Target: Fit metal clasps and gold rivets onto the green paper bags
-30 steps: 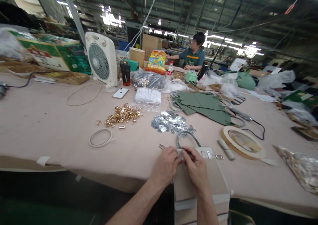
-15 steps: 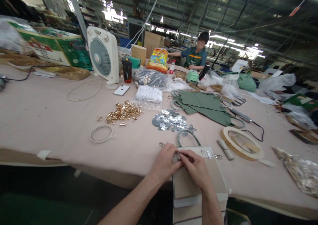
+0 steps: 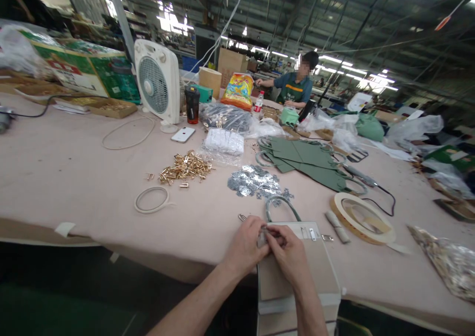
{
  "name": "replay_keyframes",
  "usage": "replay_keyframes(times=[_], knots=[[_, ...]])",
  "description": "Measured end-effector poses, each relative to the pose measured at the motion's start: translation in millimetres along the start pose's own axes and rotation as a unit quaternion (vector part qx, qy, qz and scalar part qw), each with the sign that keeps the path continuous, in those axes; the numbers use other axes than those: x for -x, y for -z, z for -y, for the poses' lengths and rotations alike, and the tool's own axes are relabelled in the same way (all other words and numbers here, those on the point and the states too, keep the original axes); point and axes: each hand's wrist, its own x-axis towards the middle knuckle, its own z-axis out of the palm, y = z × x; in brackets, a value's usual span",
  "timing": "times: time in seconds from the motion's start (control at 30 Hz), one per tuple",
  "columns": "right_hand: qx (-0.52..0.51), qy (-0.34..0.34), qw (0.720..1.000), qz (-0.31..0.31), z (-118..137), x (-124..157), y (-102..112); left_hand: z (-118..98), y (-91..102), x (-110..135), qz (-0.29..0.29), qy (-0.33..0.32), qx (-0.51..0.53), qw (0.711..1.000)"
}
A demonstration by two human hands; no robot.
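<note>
A beige bag panel with a green handle (image 3: 284, 198) lies at the table's front edge on a stack of similar pieces, its lower part (image 3: 274, 279) hanging toward me. My left hand (image 3: 248, 241) is closed at the panel's upper left corner, fingertips pinched. Against it, my right hand (image 3: 288, 249) pinches at the same spot. Something small and greyish shows between the fingertips, mostly hidden by them. To the right of my fingers, a small metal plate (image 3: 312, 234) sits on the panel's top edge. Metal buckles stick out beyond both sides, one at the right (image 3: 327, 237).
Ahead lie a heap of gold prong fittings (image 3: 187, 167) and a pile of silver plates (image 3: 254, 180). Green bag pieces (image 3: 302, 155) are stacked behind. Tape rolls (image 3: 384, 234) lie right and left (image 3: 139, 205). A fan (image 3: 158, 81) stands at the back; a co-worker (image 3: 297, 86) works across the table.
Both hands stay pinched at the same corner, with only slight finger and wrist shifts. The view has tilted a little. Across the table, the co-worker's head has lowered slightly.
</note>
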Motion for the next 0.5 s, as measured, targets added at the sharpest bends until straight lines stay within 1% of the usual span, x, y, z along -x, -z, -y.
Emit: replay_keyframes(times=[0.23, 0.37, 0.43, 0.5], knots=[[0.028, 0.007, 1.0, 0.004, 9, -1, 1, 2, -0.6, 1, 0.006, 0.01, -0.004, 1.0], [0.023, -0.009, 0.999, -0.041, 14, 6, -2, -3, -0.5, 1, 0.009, -0.003, -0.008, 1.0], [-0.002, -0.014, 0.998, -0.064, 13, 13, -2, -4, -1.5, 1, 0.007, -0.009, -0.011, 1.0], [-0.044, -0.007, 0.996, -0.081, 8, 21, 2, -2, -2.9, 0, 0.009, -0.014, -0.017, 1.0]])
